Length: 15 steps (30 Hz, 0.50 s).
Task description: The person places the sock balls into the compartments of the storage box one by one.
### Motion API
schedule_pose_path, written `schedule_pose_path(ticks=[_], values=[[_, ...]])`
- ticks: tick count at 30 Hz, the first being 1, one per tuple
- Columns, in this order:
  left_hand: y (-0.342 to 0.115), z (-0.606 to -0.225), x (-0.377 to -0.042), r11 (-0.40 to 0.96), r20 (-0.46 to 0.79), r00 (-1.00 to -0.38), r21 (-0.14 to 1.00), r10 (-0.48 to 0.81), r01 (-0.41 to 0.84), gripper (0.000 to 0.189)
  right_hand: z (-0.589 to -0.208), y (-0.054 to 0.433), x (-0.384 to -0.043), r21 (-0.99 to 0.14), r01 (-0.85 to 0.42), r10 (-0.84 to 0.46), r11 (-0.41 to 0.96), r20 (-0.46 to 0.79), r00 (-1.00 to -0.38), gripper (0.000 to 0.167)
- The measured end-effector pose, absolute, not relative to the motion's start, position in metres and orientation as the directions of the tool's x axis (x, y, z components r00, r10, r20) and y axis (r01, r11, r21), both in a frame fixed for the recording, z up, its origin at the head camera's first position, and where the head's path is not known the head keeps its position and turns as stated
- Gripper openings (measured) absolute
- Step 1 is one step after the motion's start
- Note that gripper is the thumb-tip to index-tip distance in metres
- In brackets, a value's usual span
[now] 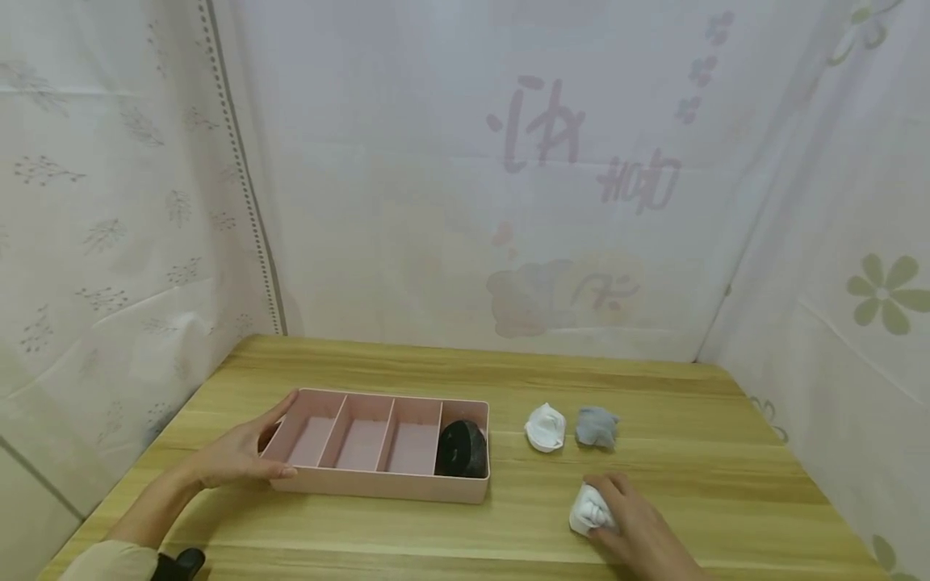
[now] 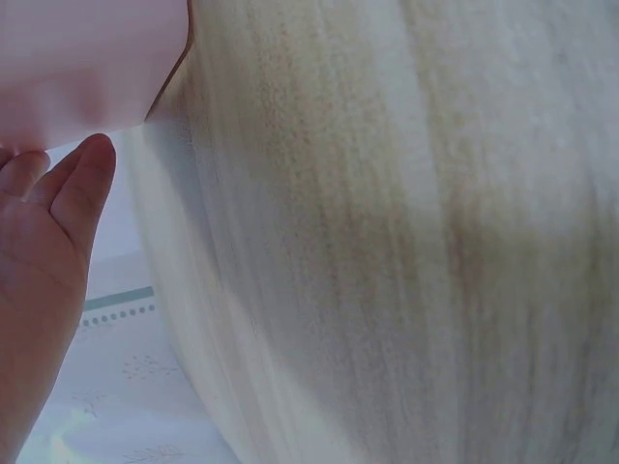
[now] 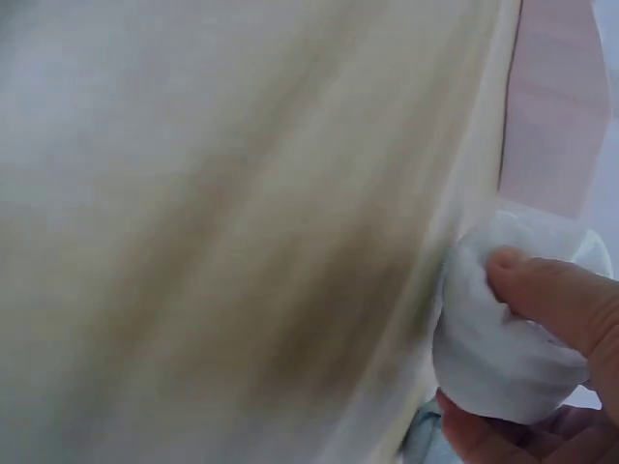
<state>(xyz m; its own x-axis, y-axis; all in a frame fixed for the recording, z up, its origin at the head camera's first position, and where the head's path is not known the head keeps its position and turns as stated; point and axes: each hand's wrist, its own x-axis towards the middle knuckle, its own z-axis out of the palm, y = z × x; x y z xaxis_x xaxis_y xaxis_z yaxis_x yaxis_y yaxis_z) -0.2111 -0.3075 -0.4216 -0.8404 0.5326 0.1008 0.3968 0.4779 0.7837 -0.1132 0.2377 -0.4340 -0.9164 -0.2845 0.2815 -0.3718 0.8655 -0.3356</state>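
Note:
A pink divided box (image 1: pixel 378 484) lies on the table, with a rounded black bundle (image 1: pixel 462 449) in its rightmost compartment. My left hand (image 1: pixel 234 456) holds the box's left end, thumb by the front corner and fingers toward the back corner. Some of those fingers are hidden behind the box in the left wrist view. To the right of the box, my right hand (image 1: pixel 638 523) grips a white rolled cloth bundle (image 3: pixel 503 338) between thumb and fingers. Beyond that hand sit another white cloth bundle (image 1: pixel 545 428) and a grey cloth bundle (image 1: pixel 597 427), side by side.
The wood-grain table (image 1: pixel 523 532) is bordered at the back by a pale printed curtain (image 1: pixel 407 202). More patterned cloth hangs along the left and right sides. A dark band (image 1: pixel 178 565) circles the left wrist.

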Motion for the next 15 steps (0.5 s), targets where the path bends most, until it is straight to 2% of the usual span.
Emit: schedule_pose_path(ticks=[6,10,15], values=[[-0.309,-0.420,-0.211,0.486,0.098,-0.845,0.780,0.526,0.394,0.106,-0.417,0.210,-0.133,-0.307,-0.525,-0.308,0.794,0.541,-0.783,0.065],[-0.309,-0.420,-0.211,0.494,0.087,-0.846,0.779,0.525,0.387,0.106,-0.396,0.171,-0.152,-0.344,-0.585,-0.314,0.734,0.592,-0.742,0.066],[-0.308,-0.420,-0.211,0.504,0.069,-0.849,0.779,0.523,0.374,0.105,-0.384,0.117,-0.179,-0.314,-0.681,-0.368,0.662,0.654,-0.660,0.063]])
